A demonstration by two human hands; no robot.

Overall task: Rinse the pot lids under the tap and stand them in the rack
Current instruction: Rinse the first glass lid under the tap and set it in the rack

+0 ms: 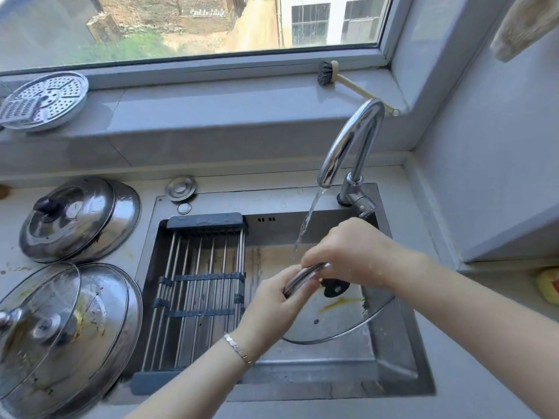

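While water runs from the chrome tap (352,140) in a thin stream (308,220), both hands hold a glass pot lid (341,319) over the right part of the steel sink (396,367). The left hand (278,300) curls around the lid's metal rim (305,275) from below, fingers wrapped over the edge. The right hand (348,252) closes on the same rim from above, thumb and fingers pinching it just beside the left hand. The lid tilts with its top edge raised toward the stream, which lands near the gripped rim. A black knob (334,287) shows through the glass, along with a yellowish smear (338,303) and dark specks. A bracelet (239,349) sits on the left wrist.

Across the left part of the sink lies a roll-up rack (199,285) of metal rods with dark end bars; no lid stands in it. On the counter to the left rest two piles of lids: a steel lid with a dark knob (69,216) leaning on another, and nearer, a soiled glass lid (45,325) overlapping a steel one. A perforated steamer plate (45,99) and a dish brush (335,75) sit on the window sill (211,107).
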